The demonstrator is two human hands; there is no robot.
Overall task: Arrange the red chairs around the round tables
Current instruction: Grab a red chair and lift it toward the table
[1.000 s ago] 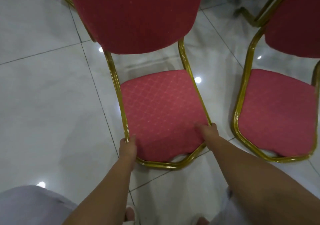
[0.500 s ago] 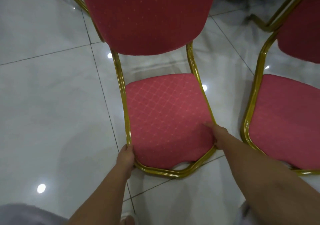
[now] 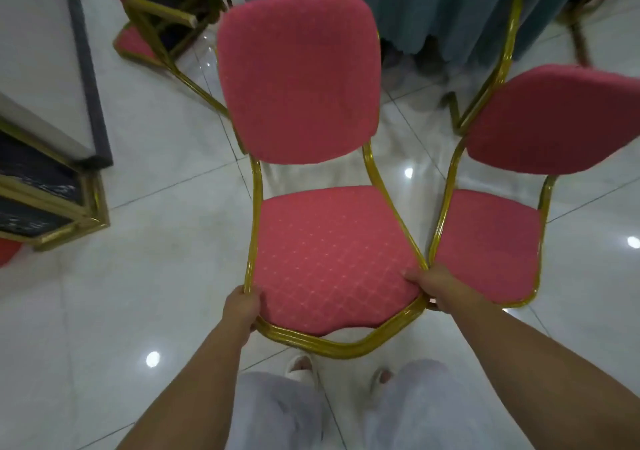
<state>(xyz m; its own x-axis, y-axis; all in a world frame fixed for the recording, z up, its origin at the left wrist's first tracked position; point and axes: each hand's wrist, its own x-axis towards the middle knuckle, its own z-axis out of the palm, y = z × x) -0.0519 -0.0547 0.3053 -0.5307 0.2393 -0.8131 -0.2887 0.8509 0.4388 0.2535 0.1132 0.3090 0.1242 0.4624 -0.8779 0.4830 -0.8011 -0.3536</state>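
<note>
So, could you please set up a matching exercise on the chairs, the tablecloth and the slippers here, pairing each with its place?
Things:
1. middle chair
2. second chair
3. tablecloth
4. slippers

Places:
A. hanging at the top of the view
B. on the feet, bottom centre
C. gripped by the left hand and right hand at its seat front
D. right of the gripped chair

Pairs: 1-C, 2-D, 3-A, 4-B.

Chair [image 3: 332,252]: woven cloth, glossy metal frame.
</note>
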